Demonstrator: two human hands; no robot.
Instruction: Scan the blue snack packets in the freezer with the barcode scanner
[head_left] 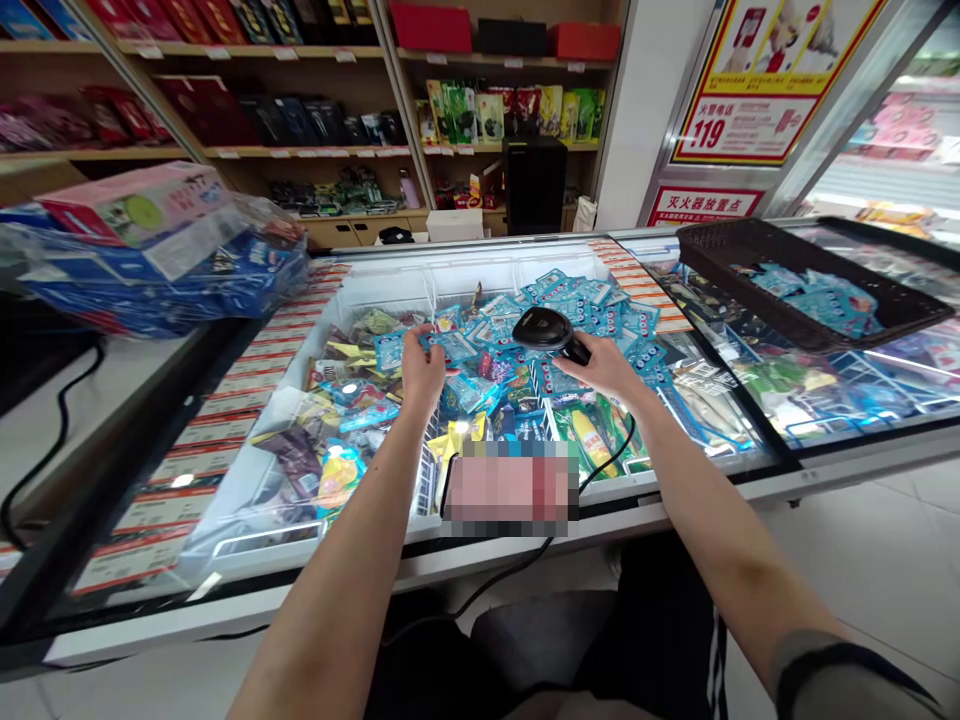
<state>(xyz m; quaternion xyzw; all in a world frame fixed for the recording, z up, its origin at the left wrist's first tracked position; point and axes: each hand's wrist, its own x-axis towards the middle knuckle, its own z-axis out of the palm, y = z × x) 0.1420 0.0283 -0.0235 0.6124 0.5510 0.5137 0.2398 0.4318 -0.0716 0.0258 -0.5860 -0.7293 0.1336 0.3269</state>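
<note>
A black handheld barcode scanner (541, 328) is gripped at its handle by my right hand (600, 368), its head turned left over a spread of small blue printed packets (592, 305). These packets lie scattered on the glass top of a chest freezer (450, 545). My left hand (424, 365) is curled at the left edge of the spread, fingers closed on a blue packet (390, 350); another blue packet (454, 347) lies just right of those fingers. The scanner's black cable (611, 455) drops from my right hand toward the freezer's front edge.
A pixelated phone-like object (510, 488) rests at the front edge. At right stands a dark basket (720, 240) with blue packets inside. Plastic-wrapped boxes (157, 250) sit at left. Frozen goods (345, 390) show through the glass. Stocked shelves (262, 150) line the back.
</note>
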